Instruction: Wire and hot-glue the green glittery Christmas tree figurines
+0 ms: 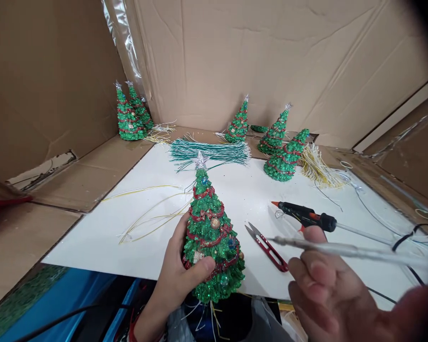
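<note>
My left hand (185, 270) wraps round the lower left side of a green glittery miniature Christmas tree (214, 237), its thumb across the front. The tree stands roughly upright at the table's near edge, with red garlands, small ornaments and a clear star (200, 161) on top. Loose white and yellow wires (214, 316) hang from its base. At the right, close to the camera, my right hand (328, 285) holds a slim pale pen-like tool (328, 247), its thin tip pointing left towards the tree. The tool is partly blurred, so its kind is unclear. Red-handled thread snips (267, 248) lie between tree and right hand.
A black glue gun (303, 213) with an orange nozzle lies behind my right hand. Green-and-white wires (210, 152) are bundled at the back of the white board (103, 237). Several more trees (287, 159) stand along the cardboard walls. Yellow-white wires (319, 166) lie at back right.
</note>
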{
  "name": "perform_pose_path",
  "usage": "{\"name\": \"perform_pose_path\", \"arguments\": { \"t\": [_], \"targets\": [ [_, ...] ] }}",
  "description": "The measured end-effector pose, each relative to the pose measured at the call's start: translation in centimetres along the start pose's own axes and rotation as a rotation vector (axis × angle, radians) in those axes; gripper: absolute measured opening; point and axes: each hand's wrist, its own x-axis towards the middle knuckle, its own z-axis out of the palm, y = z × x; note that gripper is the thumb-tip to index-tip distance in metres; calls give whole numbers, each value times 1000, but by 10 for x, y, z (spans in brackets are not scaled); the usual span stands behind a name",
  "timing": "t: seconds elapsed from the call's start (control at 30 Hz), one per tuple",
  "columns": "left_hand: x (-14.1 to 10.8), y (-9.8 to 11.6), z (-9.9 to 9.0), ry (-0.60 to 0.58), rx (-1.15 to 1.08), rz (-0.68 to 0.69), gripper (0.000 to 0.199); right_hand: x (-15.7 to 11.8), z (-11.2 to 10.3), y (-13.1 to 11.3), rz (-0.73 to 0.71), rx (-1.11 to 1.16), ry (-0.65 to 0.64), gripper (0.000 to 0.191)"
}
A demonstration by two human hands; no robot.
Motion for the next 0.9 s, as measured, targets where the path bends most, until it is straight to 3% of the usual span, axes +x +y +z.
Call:
{"name": "perform_pose_path", "arguments": {
  "t": [0.13, 0.33, 0.63, 0.9],
  "targets": [
    [-1, 1, -1, -6, 8, -5, 80, 8, 17, 9, 51, -95, -43, 22],
    [-1, 1, -1, 3, 28, -3, 78, 24, 27, 20, -214, -614, -169, 30],
    [1, 3, -2, 2, 86, 37, 75, 27, 36, 24, -318, -783, -270, 32],
    [-3, -4, -6, 11, 86, -3, 84, 30, 38, 20, -368, -871, -332, 29]
  ]
}}
